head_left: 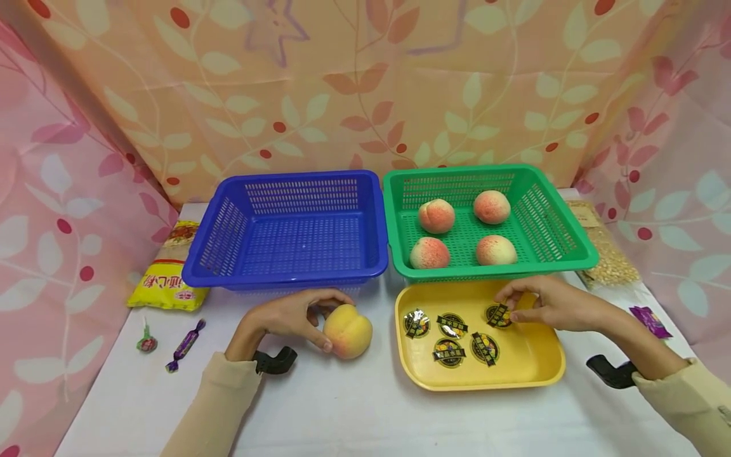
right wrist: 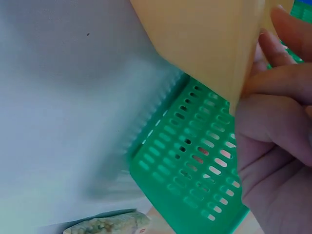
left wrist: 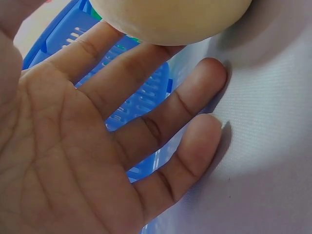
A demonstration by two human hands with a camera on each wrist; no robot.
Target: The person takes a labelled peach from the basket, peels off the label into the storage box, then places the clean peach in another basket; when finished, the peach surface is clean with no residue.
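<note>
A yellow peach (head_left: 348,331) with a pink blush sits on the white table in front of the blue basket. My left hand (head_left: 297,317) holds its left side, the thumb in front and fingers behind. In the left wrist view, the ring and little fingers (left wrist: 195,146) stay off the peach (left wrist: 170,19). My right hand (head_left: 548,304) reaches into the yellow tray (head_left: 514,374), thumb and fingertips pinching a round black-and-gold sticker (head_left: 498,315). Several similar stickers (head_left: 448,352) lie in the tray. The right wrist view hides this sticker behind the tray wall (right wrist: 204,44).
Behind stand a blue basket (head_left: 302,247) and a green basket (head_left: 554,219) holding several pink peaches (head_left: 436,216). On the left lie a yellow packet (head_left: 171,282), a lollipop (head_left: 146,343) and a purple candy (head_left: 185,346). On the right are a grain bag (head_left: 608,254) and a purple wrapper (head_left: 651,322).
</note>
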